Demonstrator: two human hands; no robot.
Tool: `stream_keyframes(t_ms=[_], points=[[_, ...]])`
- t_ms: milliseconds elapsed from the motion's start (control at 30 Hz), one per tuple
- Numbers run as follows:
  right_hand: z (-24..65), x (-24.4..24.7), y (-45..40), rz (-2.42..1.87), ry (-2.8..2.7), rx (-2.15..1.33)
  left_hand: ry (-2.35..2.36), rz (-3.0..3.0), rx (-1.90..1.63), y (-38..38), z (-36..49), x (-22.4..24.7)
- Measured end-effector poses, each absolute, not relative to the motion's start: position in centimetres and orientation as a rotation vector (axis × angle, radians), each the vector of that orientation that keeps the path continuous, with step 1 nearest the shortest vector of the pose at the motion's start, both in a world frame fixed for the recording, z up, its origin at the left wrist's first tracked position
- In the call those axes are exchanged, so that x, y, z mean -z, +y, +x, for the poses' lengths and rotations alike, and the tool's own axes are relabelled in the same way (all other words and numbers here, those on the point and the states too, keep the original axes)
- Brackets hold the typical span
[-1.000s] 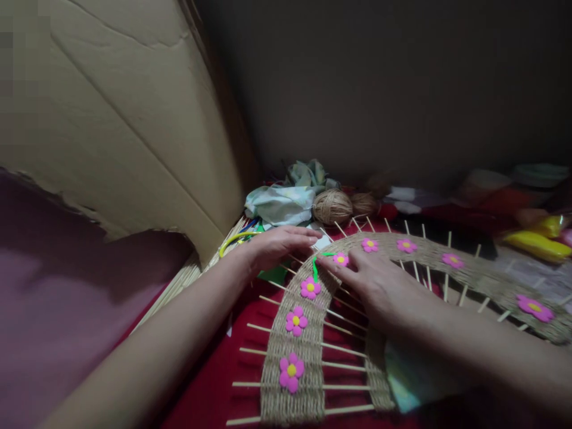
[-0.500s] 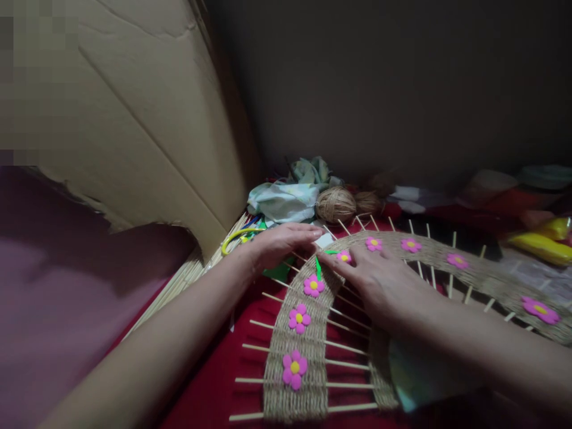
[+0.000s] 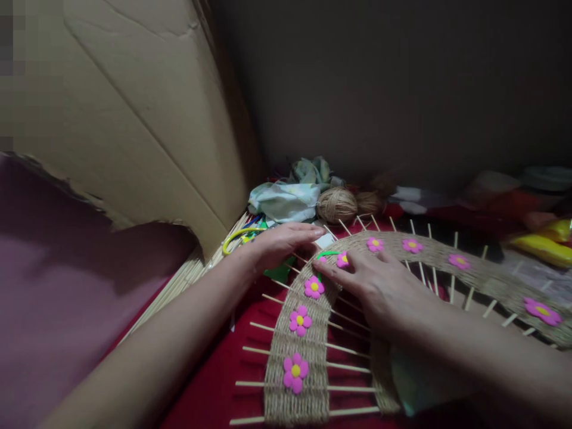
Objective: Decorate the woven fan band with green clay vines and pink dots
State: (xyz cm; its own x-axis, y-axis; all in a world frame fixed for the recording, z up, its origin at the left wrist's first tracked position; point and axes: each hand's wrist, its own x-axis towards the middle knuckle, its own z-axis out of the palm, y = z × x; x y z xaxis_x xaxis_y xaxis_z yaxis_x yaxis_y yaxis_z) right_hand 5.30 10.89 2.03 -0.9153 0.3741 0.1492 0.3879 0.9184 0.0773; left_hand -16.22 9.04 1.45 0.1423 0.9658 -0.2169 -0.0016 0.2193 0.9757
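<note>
An arched band woven from brown twine [image 3: 297,396] over thin wooden sticks lies on red cloth, with pink clay flowers with yellow centres [image 3: 295,370] along it. At its bend, a thin green strip [image 3: 329,253] curves beside a flower. My right hand [image 3: 379,286] rests over the band, its index fingertip pressing down on the bend by the green strip and a bit of pink. Its other fingers are partly hidden. Along the outer edge, my left hand [image 3: 288,239] lies with fingers stretched out near the stick ends, nothing visible in it.
Behind the band are twine balls [image 3: 337,204] and a pale cloth bundle [image 3: 286,201]. Yellow-handled scissors [image 3: 230,241] and a bunch of sticks [image 3: 174,286] lie to the left, below a large cardboard sheet [image 3: 170,113]. Yellow packets [image 3: 543,247] sit at right.
My right index finger has shifted slightly down and left onto the bend, covering most of the lower green piece. A bit of pink now shows above the fingertip. My left hand stays put.
</note>
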Motion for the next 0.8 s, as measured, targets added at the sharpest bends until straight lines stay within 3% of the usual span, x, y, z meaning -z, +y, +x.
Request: stream_keyframes(t_ms=[800], points=[[5.65,-2.6,11.46,-0.692,-2.938,0.206,1.158,1.034,-0.994,8.67,-15.94,-1.85]])
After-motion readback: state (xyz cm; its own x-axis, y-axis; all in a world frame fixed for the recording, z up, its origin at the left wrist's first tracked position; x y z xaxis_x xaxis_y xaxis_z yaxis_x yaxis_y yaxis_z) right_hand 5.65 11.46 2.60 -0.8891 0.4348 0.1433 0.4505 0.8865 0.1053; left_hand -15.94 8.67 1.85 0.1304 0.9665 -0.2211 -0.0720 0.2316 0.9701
